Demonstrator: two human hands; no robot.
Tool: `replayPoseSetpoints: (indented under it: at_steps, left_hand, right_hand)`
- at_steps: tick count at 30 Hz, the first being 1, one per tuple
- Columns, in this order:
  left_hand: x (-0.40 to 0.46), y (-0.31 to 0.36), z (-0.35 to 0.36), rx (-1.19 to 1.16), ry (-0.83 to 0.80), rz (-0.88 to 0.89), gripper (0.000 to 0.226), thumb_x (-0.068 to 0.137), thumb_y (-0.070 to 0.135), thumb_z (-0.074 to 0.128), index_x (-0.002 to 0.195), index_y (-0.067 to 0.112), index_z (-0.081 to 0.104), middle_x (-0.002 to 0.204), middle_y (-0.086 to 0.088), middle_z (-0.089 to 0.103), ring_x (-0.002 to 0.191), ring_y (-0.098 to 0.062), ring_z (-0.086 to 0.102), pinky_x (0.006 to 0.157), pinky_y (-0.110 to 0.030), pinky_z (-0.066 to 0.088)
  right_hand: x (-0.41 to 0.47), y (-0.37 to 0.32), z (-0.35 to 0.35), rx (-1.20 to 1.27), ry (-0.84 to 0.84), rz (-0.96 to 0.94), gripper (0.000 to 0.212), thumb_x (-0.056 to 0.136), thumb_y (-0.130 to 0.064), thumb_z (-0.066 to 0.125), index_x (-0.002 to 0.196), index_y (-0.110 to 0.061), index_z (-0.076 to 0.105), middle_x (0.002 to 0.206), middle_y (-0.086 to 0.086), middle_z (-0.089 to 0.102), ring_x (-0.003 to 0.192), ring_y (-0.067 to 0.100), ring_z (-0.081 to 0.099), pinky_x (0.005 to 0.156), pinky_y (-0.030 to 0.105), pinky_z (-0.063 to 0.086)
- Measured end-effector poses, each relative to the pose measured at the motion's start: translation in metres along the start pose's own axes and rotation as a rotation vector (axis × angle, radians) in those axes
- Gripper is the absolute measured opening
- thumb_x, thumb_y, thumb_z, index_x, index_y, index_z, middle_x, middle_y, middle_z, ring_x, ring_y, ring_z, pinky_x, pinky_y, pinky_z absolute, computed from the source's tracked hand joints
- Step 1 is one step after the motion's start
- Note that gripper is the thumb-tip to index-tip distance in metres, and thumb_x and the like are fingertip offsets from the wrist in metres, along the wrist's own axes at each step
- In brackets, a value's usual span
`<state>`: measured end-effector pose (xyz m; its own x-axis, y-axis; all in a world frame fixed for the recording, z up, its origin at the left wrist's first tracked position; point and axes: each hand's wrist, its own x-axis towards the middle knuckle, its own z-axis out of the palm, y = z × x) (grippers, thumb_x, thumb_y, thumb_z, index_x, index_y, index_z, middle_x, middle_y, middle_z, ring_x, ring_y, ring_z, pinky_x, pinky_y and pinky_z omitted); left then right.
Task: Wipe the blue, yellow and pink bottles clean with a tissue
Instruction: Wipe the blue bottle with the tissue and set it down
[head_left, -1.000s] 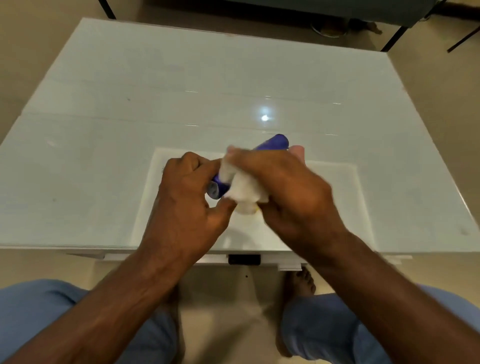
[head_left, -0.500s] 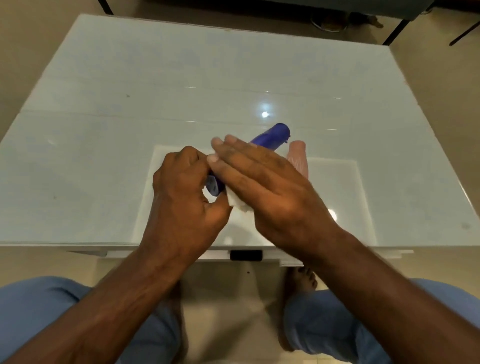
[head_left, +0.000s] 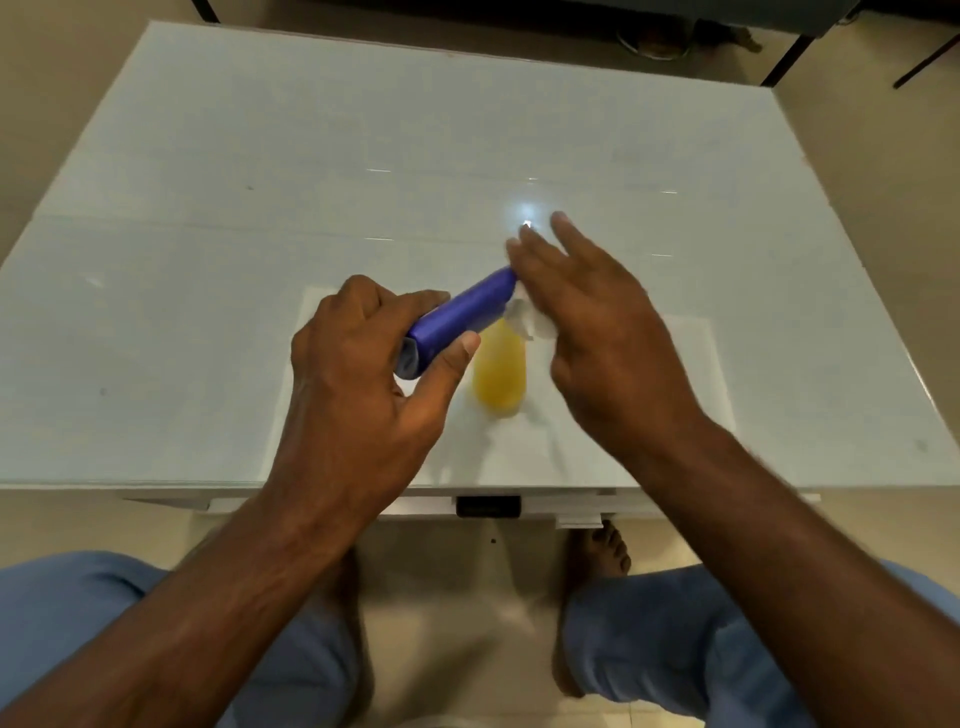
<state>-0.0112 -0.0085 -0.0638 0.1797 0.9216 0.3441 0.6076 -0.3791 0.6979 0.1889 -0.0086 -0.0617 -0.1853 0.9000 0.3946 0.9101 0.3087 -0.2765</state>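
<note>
My left hand (head_left: 358, 374) grips the near end of the blue bottle (head_left: 457, 317), which is tilted with its far end pointing up and to the right. My right hand (head_left: 597, 332) lies at that far end with fingers stretched out, pressing a white tissue (head_left: 524, 319) under the palm against the bottle. The yellow bottle (head_left: 500, 371) lies on the white mat (head_left: 691, 364) below the blue one, between my two hands. The pink bottle is hidden behind my right hand.
The white glass table (head_left: 260, 182) reaches far to the left and back. Its near edge (head_left: 156, 491) runs just above my knees. Dark furniture legs (head_left: 779, 57) stand on the floor beyond the far right corner.
My right hand slid with the tissue along the blue bottle from its near end to its far end. This uncovered the yellow bottle and covered the pink one.
</note>
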Motion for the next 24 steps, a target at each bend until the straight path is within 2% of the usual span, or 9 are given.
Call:
replayPoseSetpoints:
  at_steps: [3,6,8,10,11,14,17,20,24]
  left_hand:
    - [-0.002,0.002,0.0,-0.008,-0.052,-0.015,0.043,0.093,0.048,0.062,0.128,0.022,0.064,0.101,0.002,0.055,0.09,-0.016,0.056,0.073,-0.036,0.053]
    - [-0.001,0.008,0.002,-0.035,-0.075,-0.029,0.031,0.089,0.034,0.064,0.114,0.015,0.066,0.096,0.0,0.053,0.083,-0.014,0.054,0.069,-0.025,0.047]
    - [-0.001,0.009,0.002,-0.069,-0.054,-0.017,0.021,0.084,0.022,0.062,0.101,0.009,0.063,0.09,-0.003,0.053,0.078,-0.017,0.053,0.067,-0.03,0.048]
    - [-0.002,0.007,0.001,-0.064,-0.028,0.006,0.021,0.089,0.024,0.063,0.106,0.012,0.066,0.09,-0.003,0.053,0.079,-0.015,0.052,0.067,-0.026,0.048]
    - [-0.002,0.006,0.0,-0.046,-0.024,0.013,0.028,0.092,0.031,0.064,0.115,0.014,0.067,0.093,-0.002,0.053,0.081,-0.013,0.052,0.068,-0.019,0.046]
    - [-0.004,0.004,0.0,0.002,-0.076,0.017,0.047,0.092,0.044,0.063,0.13,0.014,0.063,0.103,-0.002,0.055,0.086,-0.012,0.054,0.071,-0.014,0.044]
    - [-0.002,0.006,0.001,0.027,-0.1,0.03,0.045,0.093,0.041,0.063,0.127,0.013,0.064,0.101,-0.002,0.053,0.085,-0.011,0.051,0.07,-0.013,0.042]
    - [-0.001,0.007,0.002,0.018,-0.086,0.039,0.024,0.087,0.026,0.062,0.105,0.011,0.066,0.092,0.0,0.049,0.077,-0.011,0.046,0.066,-0.012,0.038]
    - [-0.002,0.004,0.004,-0.081,-0.132,-0.189,0.042,0.094,0.048,0.066,0.128,0.024,0.064,0.104,0.005,0.063,0.087,-0.008,0.064,0.075,-0.017,0.053]
  right_hand:
    - [0.005,0.006,-0.009,0.0,0.014,0.063,0.063,0.095,0.016,0.058,0.154,-0.005,0.05,0.161,0.016,0.05,0.153,0.034,0.044,0.127,0.047,0.035]
    - [-0.004,-0.029,-0.011,0.067,0.056,-0.196,0.041,0.113,-0.006,0.043,0.152,0.0,0.052,0.161,0.02,0.048,0.154,0.033,0.044,0.123,0.057,0.039]
    - [-0.007,-0.04,-0.009,0.056,-0.005,-0.33,0.049,0.118,-0.026,0.03,0.151,0.002,0.052,0.161,0.021,0.048,0.154,0.034,0.044,0.125,0.054,0.036]
    - [-0.005,-0.029,-0.002,0.015,-0.029,-0.227,0.049,0.118,-0.03,0.032,0.155,-0.004,0.05,0.165,0.015,0.046,0.156,0.029,0.041,0.127,0.051,0.033]
    - [-0.002,-0.017,0.0,0.027,-0.034,-0.117,0.045,0.115,-0.019,0.042,0.158,-0.009,0.048,0.167,0.011,0.044,0.157,0.027,0.039,0.126,0.053,0.035]
    - [0.006,0.011,-0.009,0.086,-0.045,0.136,0.066,0.096,0.013,0.056,0.157,-0.01,0.048,0.164,0.011,0.047,0.155,0.03,0.042,0.122,0.056,0.043]
    - [0.0,-0.009,-0.016,0.094,0.044,-0.019,0.045,0.11,-0.003,0.045,0.154,-0.003,0.049,0.162,0.018,0.048,0.152,0.034,0.047,0.115,0.062,0.048]
    - [-0.01,-0.029,-0.01,0.044,-0.037,-0.276,0.046,0.118,-0.024,0.031,0.154,-0.004,0.052,0.163,0.016,0.048,0.153,0.031,0.046,0.117,0.064,0.041]
    - [-0.001,0.001,-0.002,0.134,-0.088,0.061,0.061,0.093,0.001,0.047,0.152,-0.012,0.055,0.159,0.01,0.055,0.149,0.028,0.051,0.116,0.058,0.046]
